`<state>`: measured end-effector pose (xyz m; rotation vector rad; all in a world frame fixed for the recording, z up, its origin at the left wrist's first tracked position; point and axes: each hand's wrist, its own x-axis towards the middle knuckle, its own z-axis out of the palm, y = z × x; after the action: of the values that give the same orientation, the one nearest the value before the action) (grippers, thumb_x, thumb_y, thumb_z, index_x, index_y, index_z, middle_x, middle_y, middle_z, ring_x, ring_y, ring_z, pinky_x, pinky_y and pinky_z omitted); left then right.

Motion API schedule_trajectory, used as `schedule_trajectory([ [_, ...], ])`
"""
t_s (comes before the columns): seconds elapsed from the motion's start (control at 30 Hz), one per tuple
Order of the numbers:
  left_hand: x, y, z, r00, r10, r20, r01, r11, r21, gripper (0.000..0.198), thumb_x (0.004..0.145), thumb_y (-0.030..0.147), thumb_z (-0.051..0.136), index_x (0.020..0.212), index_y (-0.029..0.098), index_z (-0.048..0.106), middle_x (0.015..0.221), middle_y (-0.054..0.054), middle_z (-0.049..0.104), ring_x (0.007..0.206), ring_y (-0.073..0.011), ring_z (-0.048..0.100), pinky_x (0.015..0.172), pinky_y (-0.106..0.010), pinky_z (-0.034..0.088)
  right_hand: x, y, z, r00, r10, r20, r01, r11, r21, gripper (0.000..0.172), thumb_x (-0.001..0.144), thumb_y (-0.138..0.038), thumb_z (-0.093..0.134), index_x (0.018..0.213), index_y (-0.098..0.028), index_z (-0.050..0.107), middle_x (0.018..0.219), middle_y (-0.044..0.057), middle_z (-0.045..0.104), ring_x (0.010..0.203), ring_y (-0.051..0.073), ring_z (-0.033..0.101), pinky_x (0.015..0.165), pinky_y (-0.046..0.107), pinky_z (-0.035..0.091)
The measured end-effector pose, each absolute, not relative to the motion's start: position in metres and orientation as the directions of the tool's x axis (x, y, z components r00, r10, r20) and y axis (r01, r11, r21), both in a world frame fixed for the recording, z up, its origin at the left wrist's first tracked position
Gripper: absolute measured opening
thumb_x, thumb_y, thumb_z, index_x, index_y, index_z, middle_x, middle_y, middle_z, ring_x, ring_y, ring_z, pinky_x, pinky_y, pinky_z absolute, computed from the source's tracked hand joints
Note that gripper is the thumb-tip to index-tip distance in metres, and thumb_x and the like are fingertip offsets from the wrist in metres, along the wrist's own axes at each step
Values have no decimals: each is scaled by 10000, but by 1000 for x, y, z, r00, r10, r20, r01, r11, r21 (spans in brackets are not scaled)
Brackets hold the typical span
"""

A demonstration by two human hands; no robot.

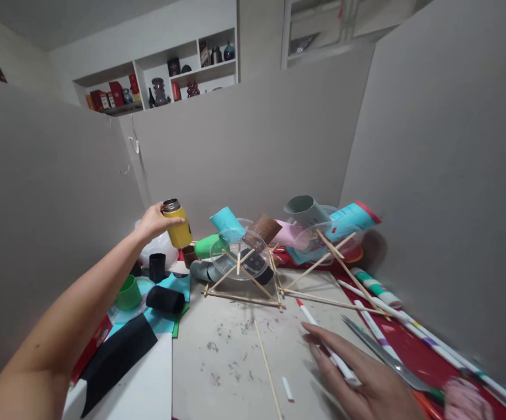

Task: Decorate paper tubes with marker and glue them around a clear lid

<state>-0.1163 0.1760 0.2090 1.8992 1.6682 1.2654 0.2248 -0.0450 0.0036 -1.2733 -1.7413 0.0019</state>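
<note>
Grey wall (253, 157), left hand (159, 223) around bottle (179, 233)

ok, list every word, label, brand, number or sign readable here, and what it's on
No text is readable.
Yellow bottle: dark mark near its edge, too small to read.
Blue roll with red edge: marks on it, too blurred to read.
Red boxes, upper left: pale patches, too small to read.

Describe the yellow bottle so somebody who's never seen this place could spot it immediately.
Start at the tall grey partition across the back. Toward its left end, the left hand grips the yellow bottle near the top. Its shiny metal neck and yellow body set it apart from the green roll and blue roll to its right.
</note>
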Motion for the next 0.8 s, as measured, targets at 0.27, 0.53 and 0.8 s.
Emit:
schedule_trajectory([
  [0.27, -100, 64, 186, 361, 878, 313, 407, -451, 794, 399, 641, 288, 856, 982, 211, 665, 969, -41, 764, 932, -270, 728, 813, -383, 579, 225, -45, 2, -25, 720, 693, 746, 475, -467, 298, 949, -349, 564, 1146, -236, 757, 1051, 53, 827, 909, 217, 813, 720, 252, 670],
  [0.53, -72, -33, 188, 667, 719, 196, 393, -562, 728, 476, 664, 294, 868, 1111, 315, 704, 998, 28, 752, 893, -214, 710, 798, -319, 593, 224, -44, 3, -70, 683, 727, 777, 494, -389, 279, 970, -315, 552, 1141, -219, 750, 1040, 56, 829, 914, 198, 811, 758, 237, 662],
  [0.8, -61, -30, 124, 876, 400, 269, 184, -793, 581, 434, 915, 470, 683, 1333, 385, 605, 1176, -24, 783, 1017, -229, 765, 906, -303, 601, 224, -48, 6, -64, 743, 666, 771, 461, -440, 303, 971, -328, 547, 1162, -230, 762, 1062, 80, 824, 918, 214, 811, 789, 262, 663],
])
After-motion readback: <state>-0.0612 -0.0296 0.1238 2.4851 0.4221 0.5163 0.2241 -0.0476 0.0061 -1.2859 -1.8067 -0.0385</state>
